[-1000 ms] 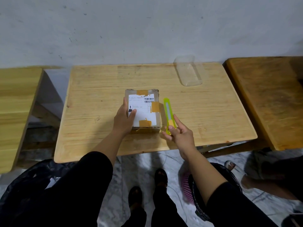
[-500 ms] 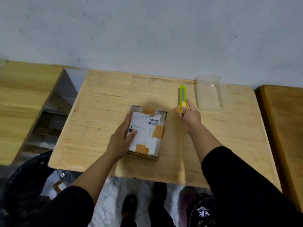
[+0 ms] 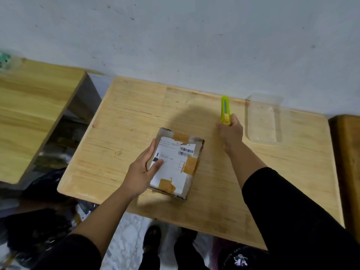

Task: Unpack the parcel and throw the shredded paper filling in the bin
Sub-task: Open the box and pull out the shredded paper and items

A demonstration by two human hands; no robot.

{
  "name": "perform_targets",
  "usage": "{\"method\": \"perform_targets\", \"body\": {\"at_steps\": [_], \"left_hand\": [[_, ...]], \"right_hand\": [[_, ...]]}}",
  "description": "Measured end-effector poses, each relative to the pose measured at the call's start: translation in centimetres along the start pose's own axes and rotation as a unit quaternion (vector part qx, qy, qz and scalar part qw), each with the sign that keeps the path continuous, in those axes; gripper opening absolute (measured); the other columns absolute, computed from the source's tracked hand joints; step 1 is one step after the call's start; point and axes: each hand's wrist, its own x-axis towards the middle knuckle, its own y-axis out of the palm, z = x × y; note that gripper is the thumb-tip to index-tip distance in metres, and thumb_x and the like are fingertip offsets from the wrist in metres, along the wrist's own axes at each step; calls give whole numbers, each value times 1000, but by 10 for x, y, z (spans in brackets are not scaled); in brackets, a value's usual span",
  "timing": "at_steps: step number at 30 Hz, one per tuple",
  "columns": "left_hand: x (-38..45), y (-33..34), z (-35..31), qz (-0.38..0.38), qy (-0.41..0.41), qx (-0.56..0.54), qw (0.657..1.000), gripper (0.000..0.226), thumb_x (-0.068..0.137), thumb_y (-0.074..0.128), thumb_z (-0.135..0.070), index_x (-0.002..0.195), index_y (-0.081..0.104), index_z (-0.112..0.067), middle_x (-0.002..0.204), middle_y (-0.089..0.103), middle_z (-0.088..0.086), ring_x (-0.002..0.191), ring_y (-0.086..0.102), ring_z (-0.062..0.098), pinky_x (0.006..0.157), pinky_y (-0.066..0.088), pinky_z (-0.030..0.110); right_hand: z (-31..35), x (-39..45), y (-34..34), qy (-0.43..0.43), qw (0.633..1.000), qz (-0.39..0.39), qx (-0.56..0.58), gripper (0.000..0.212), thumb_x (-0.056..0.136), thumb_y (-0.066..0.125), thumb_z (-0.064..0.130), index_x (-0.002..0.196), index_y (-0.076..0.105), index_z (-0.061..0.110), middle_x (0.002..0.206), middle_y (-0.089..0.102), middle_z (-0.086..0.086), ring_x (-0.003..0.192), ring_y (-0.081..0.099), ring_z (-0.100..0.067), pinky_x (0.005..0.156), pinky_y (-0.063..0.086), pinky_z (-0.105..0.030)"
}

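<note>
A small cardboard parcel [image 3: 180,162] with a white shipping label and brown tape patches lies closed on the wooden table [image 3: 136,117]. My left hand [image 3: 142,170] grips its left edge, thumb on the label. Further back and to the right, my right hand [image 3: 229,132] is closed around the handle of a lime-green utility knife [image 3: 225,110], which points away toward the wall. No shredded paper shows. A black bin bag [image 3: 37,225] sits on the floor at the lower left.
A clear plastic tray [image 3: 265,117] lies on the table just right of the knife. Other wooden tables stand at the left [image 3: 33,106] and far right [image 3: 348,162]. A grey wall runs behind. My shoes and a dark basket [image 3: 235,256] are on the floor below.
My right hand has carried the knife from beside the parcel's right edge to the back of the table near the clear tray. My left hand has stayed on the parcel, which has turned slightly.
</note>
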Motion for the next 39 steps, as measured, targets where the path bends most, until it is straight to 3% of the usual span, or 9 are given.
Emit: {"method": "perform_targets", "body": {"at_steps": [3, 8, 12, 16, 21, 24, 32, 36, 39], "left_hand": [[-1, 0, 0, -2, 5, -9, 1000, 64, 91, 50, -37, 145, 16, -35, 137, 28, -28, 129, 31, -5, 104, 31, 17], [1, 0, 4, -6, 26, 18, 999, 63, 92, 51, -34, 145, 15, -38, 138, 30, -25, 132, 36, 4, 106, 36, 25], [2, 3, 7, -37, 45, 80, 995, 63, 92, 53, -32, 146, 22, -28, 145, 41, -5, 130, 42, 16, 100, 37, 27], [-6, 4, 9, -102, 71, 69, 990, 60, 86, 61, -37, 139, 39, -18, 135, 50, 4, 124, 47, 19, 96, 38, 27], [-28, -5, 25, -16, 159, 91, 983, 100, 55, 65, -67, 138, 38, -20, 133, 31, -11, 123, 26, -4, 100, 19, 0], [-30, -13, 39, 5, 187, 138, 973, 104, 49, 73, -65, 137, 41, -20, 138, 34, 0, 126, 26, 2, 105, 26, 17], [-3, -29, 25, -136, 83, 97, 982, 66, 70, 78, -22, 128, 50, -7, 124, 56, 15, 117, 51, 27, 98, 38, 32], [-2, -21, 10, -107, 22, 8, 994, 38, 95, 46, -17, 132, 47, -16, 128, 59, 8, 118, 54, 23, 91, 37, 23], [-6, -16, 12, -54, 42, -9, 998, 51, 92, 52, -29, 140, 37, -19, 136, 52, 3, 123, 50, 20, 97, 38, 27]], "right_hand": [[-4, -9, -1, -3, 1000, -20, 16, 62, 88, 56, 13, 144, 32, 21, 136, 46, 2, 109, 48, -12, 80, 38, -19], [-5, -37, -1, 1, 1000, -29, -4, 61, 87, 53, 12, 144, 32, 21, 147, 42, -2, 131, 43, -20, 109, 39, -37], [-11, -66, 1, -22, 1000, 13, 5, 60, 80, 54, 26, 138, 42, 20, 133, 55, -2, 116, 56, -22, 104, 44, -45], [-15, -96, 5, -78, 991, 97, -48, 39, 90, 54, 20, 129, 55, 17, 129, 59, -1, 115, 56, -16, 103, 45, -36], [-22, -111, 4, -115, 983, 100, -102, 41, 90, 56, 17, 131, 52, 21, 133, 57, -3, 122, 52, -17, 103, 43, -33], [-25, -120, 3, -101, 987, 80, -95, 43, 89, 58, 19, 131, 52, 23, 133, 57, -5, 122, 52, -17, 102, 44, -32], [-48, -159, -7, -93, 985, -26, -145, 55, 86, 64, 25, 137, 45, 17, 125, 49, -11, 112, 54, -21, 92, 33, -16], [-63, -194, 2, -105, 984, -46, -133, 53, 84, 67, 21, 133, 50, 19, 110, 53, -4, 89, 54, -12, 80, 33, -9], [-71, -209, 10, -108, 986, -79, -100, 50, 82, 68, 16, 129, 54, 20, 104, 54, 1, 80, 55, -9, 77, 34, -6]]}}
